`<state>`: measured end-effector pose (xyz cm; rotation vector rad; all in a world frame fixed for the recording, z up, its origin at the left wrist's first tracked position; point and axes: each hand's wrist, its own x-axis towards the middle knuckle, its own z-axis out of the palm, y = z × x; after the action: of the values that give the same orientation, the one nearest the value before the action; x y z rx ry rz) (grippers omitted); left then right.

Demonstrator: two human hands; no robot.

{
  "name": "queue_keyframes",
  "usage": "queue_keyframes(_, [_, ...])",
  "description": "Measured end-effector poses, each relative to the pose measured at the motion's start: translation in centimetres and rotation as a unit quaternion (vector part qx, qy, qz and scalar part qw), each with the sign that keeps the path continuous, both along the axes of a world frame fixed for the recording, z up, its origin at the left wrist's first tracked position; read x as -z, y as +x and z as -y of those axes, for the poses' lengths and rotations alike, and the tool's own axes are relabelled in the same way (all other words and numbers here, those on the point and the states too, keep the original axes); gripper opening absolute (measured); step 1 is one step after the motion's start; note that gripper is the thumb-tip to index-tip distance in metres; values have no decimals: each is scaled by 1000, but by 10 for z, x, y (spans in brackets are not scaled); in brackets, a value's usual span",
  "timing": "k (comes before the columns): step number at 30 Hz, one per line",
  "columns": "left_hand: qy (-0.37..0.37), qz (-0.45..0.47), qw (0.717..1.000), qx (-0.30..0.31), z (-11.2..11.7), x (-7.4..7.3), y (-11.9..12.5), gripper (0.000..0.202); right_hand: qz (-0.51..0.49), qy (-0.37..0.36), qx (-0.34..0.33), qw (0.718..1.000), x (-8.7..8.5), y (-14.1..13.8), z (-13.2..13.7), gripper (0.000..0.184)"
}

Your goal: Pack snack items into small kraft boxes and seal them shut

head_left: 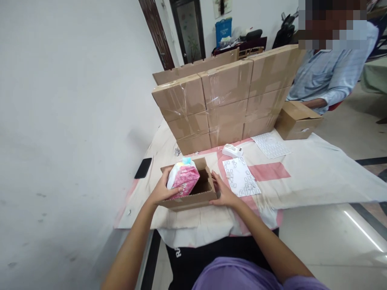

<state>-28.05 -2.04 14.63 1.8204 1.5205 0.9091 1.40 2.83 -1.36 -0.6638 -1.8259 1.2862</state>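
In front of me an open cardboard box [193,200] stands near the table's front edge. A pink and white plastic-wrapped package [186,179] with a light blue patch on top sits tilted in its left part. My left hand [163,188] grips this package from the left, thumb across its front. The box's right part shows a dark inside. My right hand [223,191] is closed on the right wall of the box, thumb in front and fingers at the back. What is under the package is hidden.
Several taped cardboard boxes [225,100] form a wall behind. Right of my box lie a printed sheet [241,177], a white tape dispenser [232,151] and another sheet [270,145]. A black phone [143,168] lies left. At far right a person [335,72] is beside a closed-looking box [298,121].
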Motion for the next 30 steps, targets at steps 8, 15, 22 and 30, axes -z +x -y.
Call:
queue_keyframes(8, [-62,-153,978,129,-6,-18,12,78,12,1,9,1000,-5,1,-1,136])
queue_keyframes(15, [-65,-169,972,150,-13,-15,14,77,17,14,16,1000,-7,1,-1,132])
queue_keyframes(22, [-68,-166,967,181,-23,-10,14,67,15,42,19,999,-10,-1,-2,127])
queue_keyframes(30, [-6,-198,956,216,-29,2,10,67,19,58,29,998,-8,-1,-4,128])
